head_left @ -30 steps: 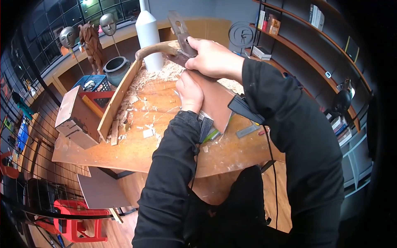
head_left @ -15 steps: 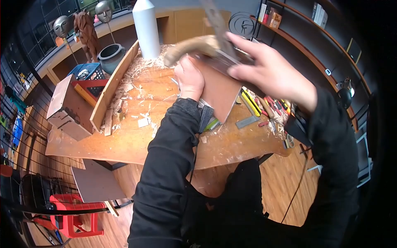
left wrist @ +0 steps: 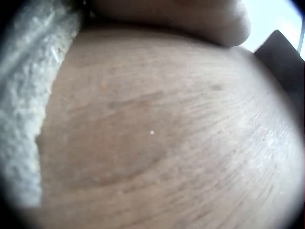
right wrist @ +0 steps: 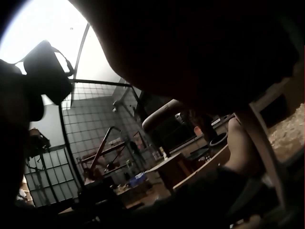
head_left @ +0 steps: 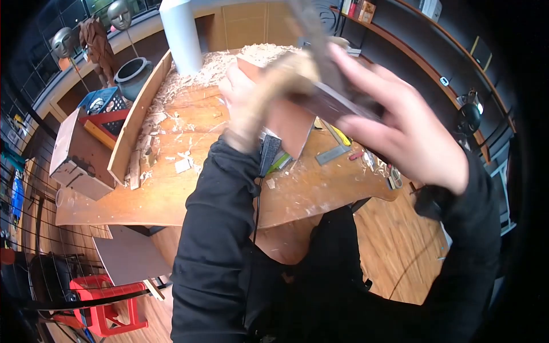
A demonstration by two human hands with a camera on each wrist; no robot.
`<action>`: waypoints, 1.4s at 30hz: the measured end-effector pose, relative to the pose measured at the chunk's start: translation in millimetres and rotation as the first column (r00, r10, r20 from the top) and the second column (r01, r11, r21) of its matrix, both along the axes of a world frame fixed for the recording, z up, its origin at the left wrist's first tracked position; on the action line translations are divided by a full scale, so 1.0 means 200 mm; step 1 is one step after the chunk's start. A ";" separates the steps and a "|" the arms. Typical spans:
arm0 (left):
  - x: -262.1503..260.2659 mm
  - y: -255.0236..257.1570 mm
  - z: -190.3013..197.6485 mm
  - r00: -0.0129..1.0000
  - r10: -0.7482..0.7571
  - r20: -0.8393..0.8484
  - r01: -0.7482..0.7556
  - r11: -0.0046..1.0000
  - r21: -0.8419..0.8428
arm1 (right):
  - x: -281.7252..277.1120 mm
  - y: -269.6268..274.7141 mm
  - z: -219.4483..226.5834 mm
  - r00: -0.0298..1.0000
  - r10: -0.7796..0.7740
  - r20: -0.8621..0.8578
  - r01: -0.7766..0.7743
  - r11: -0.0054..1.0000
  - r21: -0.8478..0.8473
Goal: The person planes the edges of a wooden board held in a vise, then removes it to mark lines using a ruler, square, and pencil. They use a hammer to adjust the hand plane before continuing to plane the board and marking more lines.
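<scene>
My right hand [head_left: 412, 123] grips a wooden hand plane [head_left: 343, 103], blurred, thumb along its near side. A long plane iron [head_left: 311, 28] juts up from it. The plane's pale curved cross handle [head_left: 271, 86] reaches left, overlapping my left hand and sleeve; it also shows in the right wrist view as a rounded bar [right wrist: 164, 114]. My left hand [head_left: 234, 83] holds the left edge of a brown board [head_left: 293, 123], which slants on the bench under the plane. A close, blurred surface fills most of the left wrist view, with a finger [left wrist: 205, 21] above it.
Wood shavings [head_left: 209, 68] cover the back of the bench [head_left: 200, 200]. A long wooden strip [head_left: 140, 120] edges its left side, beside a wooden box [head_left: 80, 154]. A tall white bottle-shaped object [head_left: 182, 40] stands behind. Right of the board lie a metal square [head_left: 333, 154] and several tools.
The right hand and plane have come back from the board's far end, toward the body and right. The left hand stays at the board's edge. The head view has shifted.
</scene>
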State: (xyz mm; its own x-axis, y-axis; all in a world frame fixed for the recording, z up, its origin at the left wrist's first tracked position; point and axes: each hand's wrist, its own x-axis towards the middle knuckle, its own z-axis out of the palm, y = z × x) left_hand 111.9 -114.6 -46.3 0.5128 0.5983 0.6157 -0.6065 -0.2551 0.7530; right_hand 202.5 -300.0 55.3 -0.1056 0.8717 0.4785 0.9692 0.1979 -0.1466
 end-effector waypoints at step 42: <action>0.13 0.42 -0.25 0.626 0.773 -0.099 -0.756 0.633 0.164 | 0.19 -0.03 -0.26 0.299 -0.108 -0.948 0.161 0.985 -0.062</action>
